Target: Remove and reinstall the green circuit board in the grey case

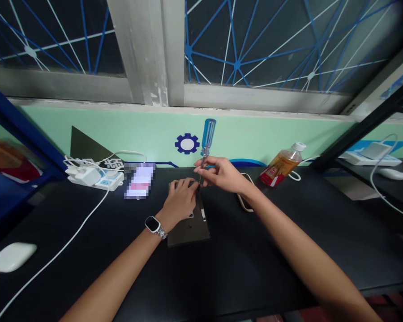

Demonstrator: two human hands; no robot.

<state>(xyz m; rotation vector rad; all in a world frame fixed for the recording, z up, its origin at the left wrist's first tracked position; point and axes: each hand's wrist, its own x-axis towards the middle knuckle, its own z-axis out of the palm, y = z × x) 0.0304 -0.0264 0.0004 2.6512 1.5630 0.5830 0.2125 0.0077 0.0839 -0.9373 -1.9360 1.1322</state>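
A flat dark rectangular case (pixel 188 235) lies on the black table, with a small white label on its right part. My left hand (pixel 181 199), wearing a watch, is closed over its far part, fingers bent and pressing on it. A screwdriver (pixel 208 136) with a clear blue handle stands nearly upright. The fingers of my right hand (pixel 220 172) pinch its metal shaft below the handle. Its tip points down at the far right part of the case, beside my left fingertips; whether it sits in a screw is hidden.
A lit phone (pixel 140 181) lies left of the case, near a white power strip (pixel 112 180) with plugs and cables. Another phone (pixel 245 203) lies partly behind my right forearm. A drink bottle (pixel 282 165) tilts at the back right. A white charger-like object (pixel 11 257) is far left.
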